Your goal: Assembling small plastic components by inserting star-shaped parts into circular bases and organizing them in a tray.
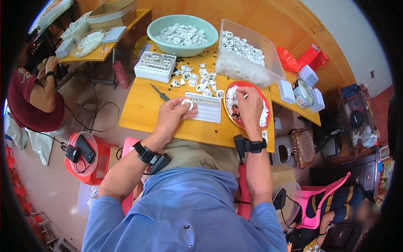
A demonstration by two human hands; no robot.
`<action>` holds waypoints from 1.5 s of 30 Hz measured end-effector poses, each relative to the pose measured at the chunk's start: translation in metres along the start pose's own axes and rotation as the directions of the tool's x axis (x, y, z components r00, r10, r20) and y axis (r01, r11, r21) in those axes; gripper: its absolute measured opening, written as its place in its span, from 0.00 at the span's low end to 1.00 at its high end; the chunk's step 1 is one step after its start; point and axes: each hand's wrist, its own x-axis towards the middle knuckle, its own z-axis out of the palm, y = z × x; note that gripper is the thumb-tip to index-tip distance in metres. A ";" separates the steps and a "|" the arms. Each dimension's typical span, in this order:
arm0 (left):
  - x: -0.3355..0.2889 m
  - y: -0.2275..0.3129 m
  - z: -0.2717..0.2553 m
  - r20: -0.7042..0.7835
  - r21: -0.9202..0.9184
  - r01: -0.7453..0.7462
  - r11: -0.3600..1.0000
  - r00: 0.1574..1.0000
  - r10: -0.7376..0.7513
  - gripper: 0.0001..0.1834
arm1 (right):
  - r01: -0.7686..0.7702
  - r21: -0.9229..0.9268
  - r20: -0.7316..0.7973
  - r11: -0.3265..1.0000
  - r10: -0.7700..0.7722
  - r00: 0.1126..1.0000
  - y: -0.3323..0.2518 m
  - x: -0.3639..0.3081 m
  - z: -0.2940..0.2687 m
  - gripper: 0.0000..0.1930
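Note:
My left hand (171, 114) pinches a white ring-shaped plastic part (187, 103) between thumb and fingers, just above the table. Beside it lies a white tray (212, 116) with rows of small cells, some at its far end holding metallic discs. My right hand (251, 106) is closed in a pinch over a red plate (239, 122) with a gold rim. Small white pieces (230, 97) are heaped on that plate; what sits between my right fingertips is too small to make out. A dark slim pointed tool (160, 92) lies beyond my left hand.
White plastic parts (204, 80) and tiny black pieces lie scattered mid-table. Behind stand stacked white trays (147, 74), a green basin (153, 38) and a clear bin (252, 72), both full of white parts. At the left, another person (40, 94) sits by a second table.

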 end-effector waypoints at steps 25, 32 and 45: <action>-0.004 0.001 0.000 0.145 -0.211 0.091 0.973 0.988 -0.061 0.17 | -0.294 0.175 0.393 0.940 0.207 0.896 0.029 0.007 -0.003 0.05; -0.004 -0.001 0.000 0.201 -0.292 0.122 0.949 0.977 -0.063 0.19 | -0.309 0.478 0.315 0.822 0.168 0.934 0.000 0.002 0.004 0.06; -0.003 -0.005 0.000 0.280 -0.349 0.160 0.923 0.958 -0.060 0.19 | -0.195 0.594 0.390 0.780 -0.067 0.919 -0.050 -0.034 0.030 0.05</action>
